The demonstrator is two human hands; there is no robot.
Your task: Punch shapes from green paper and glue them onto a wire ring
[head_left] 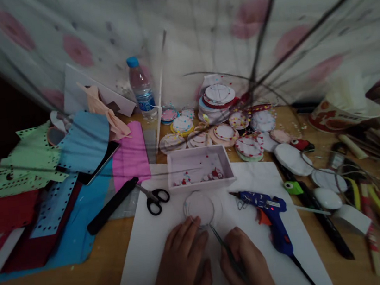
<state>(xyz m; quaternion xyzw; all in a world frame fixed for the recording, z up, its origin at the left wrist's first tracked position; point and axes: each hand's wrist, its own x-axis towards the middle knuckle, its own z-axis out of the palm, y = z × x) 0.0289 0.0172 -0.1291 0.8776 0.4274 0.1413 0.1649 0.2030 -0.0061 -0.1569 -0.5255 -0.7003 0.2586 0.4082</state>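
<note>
A round white disc (198,207) with a pale outlined rim lies on a white sheet (146,265). My left hand (184,260) rests at its lower left edge, fingers stretched out and fingertips on the rim. In my right hand (246,261) is a slim, dark pair of tweezers (220,239), whose tip points at the disc's lower right edge. Just beyond the disc stands a shallow white box (200,183) with small red and white bits inside. A blue glue gun (272,218) lies to the right, its small red light lit.
Black-handled scissors (157,200) lie left of the disc. Coloured felt sheets (85,142) are piled at the left. Decorated round discs (224,133) and a water bottle (142,92) stand behind the box. Pliers, cords and a paper bowl (343,115) crowd the right side.
</note>
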